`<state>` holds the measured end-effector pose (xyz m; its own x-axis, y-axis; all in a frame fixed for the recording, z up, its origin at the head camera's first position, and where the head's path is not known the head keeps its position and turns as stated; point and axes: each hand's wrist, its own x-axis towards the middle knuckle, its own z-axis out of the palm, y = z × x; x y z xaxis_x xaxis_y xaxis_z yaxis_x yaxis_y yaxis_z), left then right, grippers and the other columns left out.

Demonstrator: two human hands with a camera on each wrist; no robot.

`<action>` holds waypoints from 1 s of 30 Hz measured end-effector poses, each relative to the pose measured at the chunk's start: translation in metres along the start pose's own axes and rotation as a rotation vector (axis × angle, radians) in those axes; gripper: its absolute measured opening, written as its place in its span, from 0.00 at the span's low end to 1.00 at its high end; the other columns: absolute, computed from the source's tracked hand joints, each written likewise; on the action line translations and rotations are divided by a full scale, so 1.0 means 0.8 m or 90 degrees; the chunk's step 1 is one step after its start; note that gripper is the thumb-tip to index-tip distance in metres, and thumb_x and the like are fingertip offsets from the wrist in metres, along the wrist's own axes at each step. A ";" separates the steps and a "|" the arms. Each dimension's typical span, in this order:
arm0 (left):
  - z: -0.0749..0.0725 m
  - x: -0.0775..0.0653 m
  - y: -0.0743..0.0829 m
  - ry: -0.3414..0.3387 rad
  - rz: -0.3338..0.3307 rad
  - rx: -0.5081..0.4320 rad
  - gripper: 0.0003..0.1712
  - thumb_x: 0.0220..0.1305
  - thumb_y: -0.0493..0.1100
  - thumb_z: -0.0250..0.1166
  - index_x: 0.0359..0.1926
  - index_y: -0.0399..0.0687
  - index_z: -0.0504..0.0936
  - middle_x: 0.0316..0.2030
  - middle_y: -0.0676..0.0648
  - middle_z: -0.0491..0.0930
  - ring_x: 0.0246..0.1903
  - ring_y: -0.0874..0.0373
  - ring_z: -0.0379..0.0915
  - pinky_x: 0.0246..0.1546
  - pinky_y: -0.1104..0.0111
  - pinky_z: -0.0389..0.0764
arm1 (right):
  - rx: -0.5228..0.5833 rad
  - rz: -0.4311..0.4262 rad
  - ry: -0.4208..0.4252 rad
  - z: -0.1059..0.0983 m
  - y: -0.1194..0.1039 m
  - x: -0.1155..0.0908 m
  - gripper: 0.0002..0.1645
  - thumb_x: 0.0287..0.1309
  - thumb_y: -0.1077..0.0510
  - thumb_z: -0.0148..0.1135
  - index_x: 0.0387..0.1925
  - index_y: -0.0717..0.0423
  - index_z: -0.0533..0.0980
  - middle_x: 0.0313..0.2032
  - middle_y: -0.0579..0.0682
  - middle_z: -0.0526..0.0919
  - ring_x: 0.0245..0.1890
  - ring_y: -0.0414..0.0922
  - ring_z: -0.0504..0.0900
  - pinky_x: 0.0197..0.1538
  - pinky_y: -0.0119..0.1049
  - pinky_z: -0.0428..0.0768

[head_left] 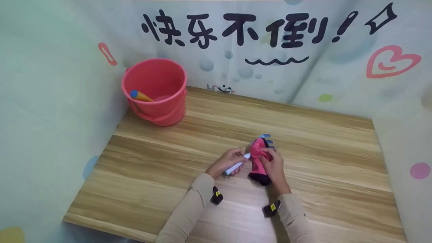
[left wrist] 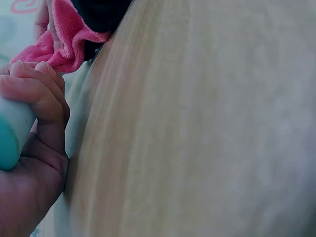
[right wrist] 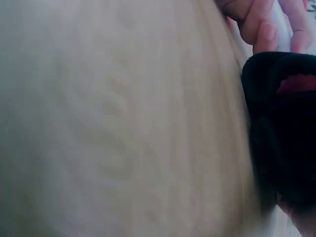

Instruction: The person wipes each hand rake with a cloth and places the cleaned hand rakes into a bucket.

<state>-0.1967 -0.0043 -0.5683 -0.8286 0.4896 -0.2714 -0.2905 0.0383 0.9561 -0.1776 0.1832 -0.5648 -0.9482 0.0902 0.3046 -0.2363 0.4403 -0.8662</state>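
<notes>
My left hand (head_left: 231,158) grips the pale handle of a small rake (head_left: 233,168), whose blue tines (head_left: 266,136) stick out beyond a pink cloth. The handle's rounded teal end (left wrist: 9,143) shows in the left wrist view. My right hand (head_left: 276,166) pinches the pink fuzzy cloth (head_left: 257,164), which has a black band (right wrist: 286,133) at its near end. The cloth lies against the rake near its head and hides part of it. Whether the cloth is a glove or a sock, I cannot tell.
A pink bucket (head_left: 172,113) with a handle stands at the table's back left. Inside leans a yellow stick with a blue end (head_left: 141,96). Printed cloth walls border the wooden table (head_left: 145,165) at the back and both sides.
</notes>
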 end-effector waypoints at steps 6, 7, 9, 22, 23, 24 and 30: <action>0.000 0.001 0.002 0.002 -0.009 0.004 0.08 0.60 0.39 0.59 0.37 0.40 0.70 0.15 0.48 0.74 0.08 0.63 0.65 0.06 0.74 0.66 | -0.083 -0.008 0.017 -0.005 -0.002 0.014 0.09 0.48 0.74 0.63 0.34 0.65 0.80 0.35 0.61 0.76 0.40 0.54 0.78 0.44 0.41 0.81; 0.000 0.002 0.002 -0.001 -0.009 0.006 0.08 0.61 0.39 0.59 0.38 0.39 0.70 0.15 0.48 0.74 0.08 0.63 0.66 0.06 0.75 0.67 | -0.095 -0.005 0.015 -0.006 -0.003 0.016 0.09 0.48 0.73 0.63 0.34 0.65 0.80 0.35 0.61 0.76 0.39 0.54 0.78 0.44 0.43 0.80; 0.000 0.002 0.001 -0.005 -0.011 0.006 0.09 0.61 0.40 0.59 0.38 0.39 0.70 0.15 0.48 0.74 0.08 0.63 0.65 0.06 0.75 0.67 | -0.131 -0.006 0.006 -0.008 -0.004 0.018 0.08 0.49 0.72 0.63 0.34 0.65 0.80 0.35 0.61 0.77 0.39 0.55 0.77 0.44 0.47 0.78; 0.002 0.005 0.002 -0.018 -0.048 -0.021 0.04 0.62 0.40 0.57 0.33 0.46 0.70 0.16 0.48 0.72 0.09 0.64 0.64 0.07 0.76 0.66 | -0.310 -0.125 0.107 -0.034 -0.021 0.022 0.12 0.47 0.72 0.62 0.36 0.62 0.74 0.35 0.66 0.72 0.35 0.63 0.75 0.36 0.56 0.75; 0.002 0.005 0.002 -0.019 -0.046 -0.018 0.05 0.62 0.40 0.57 0.32 0.46 0.69 0.16 0.48 0.72 0.09 0.64 0.64 0.08 0.77 0.66 | -0.290 -0.132 0.128 -0.038 -0.024 0.024 0.12 0.47 0.73 0.61 0.36 0.62 0.74 0.36 0.66 0.71 0.37 0.62 0.74 0.38 0.55 0.75; 0.002 0.005 0.003 -0.020 -0.044 -0.014 0.05 0.62 0.40 0.57 0.32 0.46 0.69 0.16 0.48 0.72 0.09 0.64 0.64 0.08 0.76 0.66 | -0.270 -0.142 0.141 -0.042 -0.027 0.026 0.13 0.48 0.73 0.61 0.37 0.62 0.75 0.37 0.66 0.71 0.38 0.61 0.74 0.40 0.54 0.75; 0.000 0.004 0.005 -0.018 -0.042 -0.014 0.05 0.63 0.41 0.56 0.32 0.45 0.69 0.16 0.48 0.72 0.10 0.64 0.64 0.08 0.76 0.66 | -0.235 -0.274 0.048 -0.039 -0.044 0.024 0.16 0.47 0.74 0.61 0.40 0.61 0.76 0.38 0.65 0.68 0.38 0.57 0.72 0.41 0.51 0.76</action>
<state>-0.2003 -0.0028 -0.5651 -0.7936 0.5114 -0.3297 -0.3541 0.0524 0.9337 -0.1806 0.1975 -0.5163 -0.7617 -0.1094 0.6387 -0.4958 0.7330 -0.4657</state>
